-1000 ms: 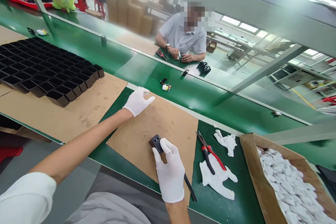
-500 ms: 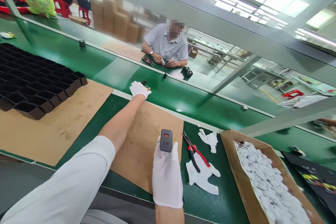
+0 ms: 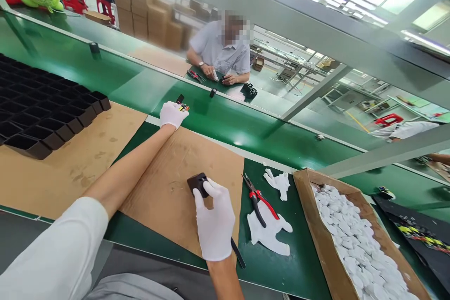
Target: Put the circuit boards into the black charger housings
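Observation:
My left hand (image 3: 172,115), in a white glove, reaches over the green conveyor belt. Its fingers are closed around a small circuit board (image 3: 183,108) with yellow and orange parts; much of it is hidden by the glove. Just beyond the fingertips is a small black piece (image 3: 180,99). My right hand (image 3: 215,215), gloved too, grips a black charger housing (image 3: 197,183) between thumb and fingers above the cardboard sheet (image 3: 165,192). To its right, red-and-black pliers (image 3: 258,201) rest on a loose white glove (image 3: 269,229). A thin black strip (image 3: 238,254) lies by my right wrist.
At the left stands a block of black housings (image 3: 52,108) on cardboard. A cardboard box (image 3: 311,225) of white wrapped pieces is at the right. Across the belt (image 3: 242,136) a co-worker (image 3: 225,51) sits working. A grey frame post (image 3: 316,91) slants over the belt.
My right hand has turned the charger housing, so its face with the orange port no longer shows, and moved it slightly left. My left hand appears further left, with more of the circuit board showing.

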`<state>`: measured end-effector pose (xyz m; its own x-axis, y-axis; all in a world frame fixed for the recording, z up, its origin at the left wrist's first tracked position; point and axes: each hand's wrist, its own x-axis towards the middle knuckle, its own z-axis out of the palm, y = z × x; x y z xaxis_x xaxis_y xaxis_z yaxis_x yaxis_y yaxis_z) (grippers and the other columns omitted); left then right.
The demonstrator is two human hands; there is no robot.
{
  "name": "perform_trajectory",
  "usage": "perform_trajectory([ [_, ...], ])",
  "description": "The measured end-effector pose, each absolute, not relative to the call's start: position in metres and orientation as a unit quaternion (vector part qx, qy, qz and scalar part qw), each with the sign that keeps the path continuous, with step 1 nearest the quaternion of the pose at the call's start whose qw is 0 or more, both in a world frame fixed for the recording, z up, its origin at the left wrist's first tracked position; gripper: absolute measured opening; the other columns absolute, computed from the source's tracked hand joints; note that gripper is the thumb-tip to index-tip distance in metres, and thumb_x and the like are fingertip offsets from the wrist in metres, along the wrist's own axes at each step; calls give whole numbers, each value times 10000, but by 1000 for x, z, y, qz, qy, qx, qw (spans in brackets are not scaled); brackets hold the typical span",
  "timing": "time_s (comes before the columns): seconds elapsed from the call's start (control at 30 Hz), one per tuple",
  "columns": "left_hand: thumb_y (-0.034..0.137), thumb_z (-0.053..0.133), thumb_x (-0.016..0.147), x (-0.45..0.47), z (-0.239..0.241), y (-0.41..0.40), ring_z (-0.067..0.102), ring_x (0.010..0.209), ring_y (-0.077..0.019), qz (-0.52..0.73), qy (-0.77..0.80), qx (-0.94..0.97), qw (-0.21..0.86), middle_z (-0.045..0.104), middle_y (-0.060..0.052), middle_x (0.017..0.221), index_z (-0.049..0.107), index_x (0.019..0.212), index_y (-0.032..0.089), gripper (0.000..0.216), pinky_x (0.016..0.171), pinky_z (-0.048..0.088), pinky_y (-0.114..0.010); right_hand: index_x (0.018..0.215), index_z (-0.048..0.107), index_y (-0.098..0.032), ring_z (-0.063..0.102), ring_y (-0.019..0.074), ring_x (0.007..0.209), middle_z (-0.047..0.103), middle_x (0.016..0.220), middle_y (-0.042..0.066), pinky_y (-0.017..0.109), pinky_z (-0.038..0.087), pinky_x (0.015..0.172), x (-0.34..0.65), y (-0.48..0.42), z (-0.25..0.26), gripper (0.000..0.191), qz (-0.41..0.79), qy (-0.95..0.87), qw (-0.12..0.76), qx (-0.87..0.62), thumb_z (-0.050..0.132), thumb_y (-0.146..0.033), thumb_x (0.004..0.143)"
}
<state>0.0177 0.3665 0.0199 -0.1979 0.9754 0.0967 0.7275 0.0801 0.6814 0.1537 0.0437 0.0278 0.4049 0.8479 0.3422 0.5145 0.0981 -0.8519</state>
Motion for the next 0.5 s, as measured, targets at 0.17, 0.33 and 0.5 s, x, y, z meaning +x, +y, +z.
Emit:
perform_trajectory([
  [0.17,354,846,818,-11,23,303,725,1108,-274,345,643,660,181,737,-118,1192,724,1139,172,388,1005,585,-370,1428,674,-224,771,263,994,773,1074,75,411,645,921,156,67,23,572,177,-610,427,-643,738,-261,861],
  [0.33,312,837,725,-20,18,251,749,1023,-301,335,609,692,194,759,-92,1110,734,1033,219,337,935,609,-377,1214,791,-251,774,246,986,802,1079,66,371,629,911,162,90,35,318,177,-667,376,-618,718,-328,914],
  [0.5,355,827,731,-20,8,239,744,970,-291,323,600,701,210,761,-90,1062,733,1025,230,333,850,613,-376,1229,765,-246,746,271,1072,793,1188,91,448,590,1022,199,164,50,328,142,-668,367,-632,732,-386,935],
])
